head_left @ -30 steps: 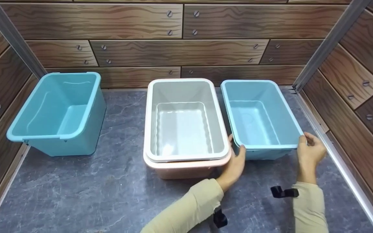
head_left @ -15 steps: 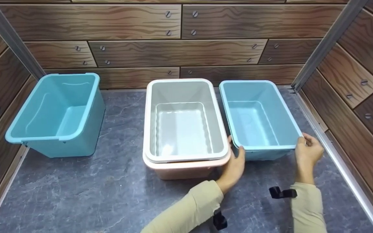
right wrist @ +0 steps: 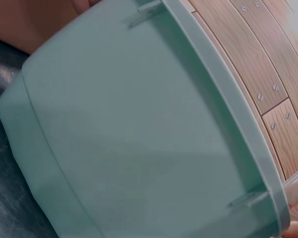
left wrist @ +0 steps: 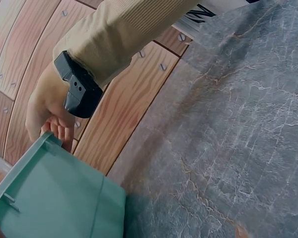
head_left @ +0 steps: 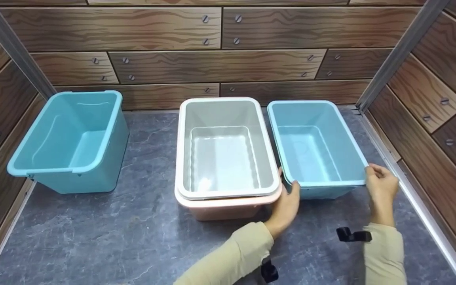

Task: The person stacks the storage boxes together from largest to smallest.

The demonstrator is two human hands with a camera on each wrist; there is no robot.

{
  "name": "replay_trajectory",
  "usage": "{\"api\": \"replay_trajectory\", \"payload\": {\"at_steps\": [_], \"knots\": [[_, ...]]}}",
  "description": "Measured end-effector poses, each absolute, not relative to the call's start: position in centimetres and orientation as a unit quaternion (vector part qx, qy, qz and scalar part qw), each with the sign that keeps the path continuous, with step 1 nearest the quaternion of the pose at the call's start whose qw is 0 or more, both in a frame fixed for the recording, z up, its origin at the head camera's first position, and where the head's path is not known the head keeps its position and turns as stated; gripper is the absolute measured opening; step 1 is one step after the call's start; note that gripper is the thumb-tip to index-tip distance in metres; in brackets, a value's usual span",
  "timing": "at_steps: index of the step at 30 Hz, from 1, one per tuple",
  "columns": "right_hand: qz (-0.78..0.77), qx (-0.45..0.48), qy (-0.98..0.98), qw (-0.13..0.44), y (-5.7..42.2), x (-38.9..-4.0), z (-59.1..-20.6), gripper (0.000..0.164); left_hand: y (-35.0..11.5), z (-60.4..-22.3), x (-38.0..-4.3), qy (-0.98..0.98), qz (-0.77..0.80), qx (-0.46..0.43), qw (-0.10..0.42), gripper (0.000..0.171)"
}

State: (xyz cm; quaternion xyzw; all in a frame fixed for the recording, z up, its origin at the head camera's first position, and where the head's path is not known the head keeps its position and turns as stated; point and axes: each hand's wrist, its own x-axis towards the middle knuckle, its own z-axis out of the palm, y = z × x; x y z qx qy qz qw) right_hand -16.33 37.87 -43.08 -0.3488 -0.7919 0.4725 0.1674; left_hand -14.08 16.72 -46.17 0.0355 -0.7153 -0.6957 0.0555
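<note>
At the right of the head view, a light blue plastic bin (head_left: 311, 154) stands upright. My left hand (head_left: 285, 208) holds its near left corner, thumb by the rim, the other fingers mostly hidden between this bin and a pink bin (head_left: 224, 213). My right hand (head_left: 382, 186) pinches the rim at the near right corner. In the left wrist view, the right hand (left wrist: 49, 109) appears at the corner of the blue bin (left wrist: 64, 193). The right wrist view is filled mostly by the bin's outer wall (right wrist: 139, 124). A grey-white bin (head_left: 224, 158) sits nested inside the pink one.
Another blue bin (head_left: 69, 154) stands at the far left. Dark grey marbled surface (head_left: 145, 237) runs between and in front of the bins. Wood-plank panels (head_left: 220, 31) close off the back and sides, with metal strips at the corners.
The right-hand blue bin has shifted very slightly toward me. My right hand has moved a little to the right and still holds the corner. The other bins look unmoved.
</note>
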Motion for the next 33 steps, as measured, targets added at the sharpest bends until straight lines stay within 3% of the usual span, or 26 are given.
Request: {"api": "replay_trajectory", "payload": {"at_steps": [13, 33], "knots": [[0.493, -0.284, -0.809, 0.146, 38.6, -17.5, -43.2, 0.044, 16.8, -46.2, -14.3, -0.71, -0.703, 0.03, 0.035, 0.06], [0.526, -0.293, -0.777, 0.184, 38.1, -17.7, -43.1, 0.04, 16.9, -46.5, -14.1, -0.704, -0.709, -0.006, 0.037, 0.06]]}}
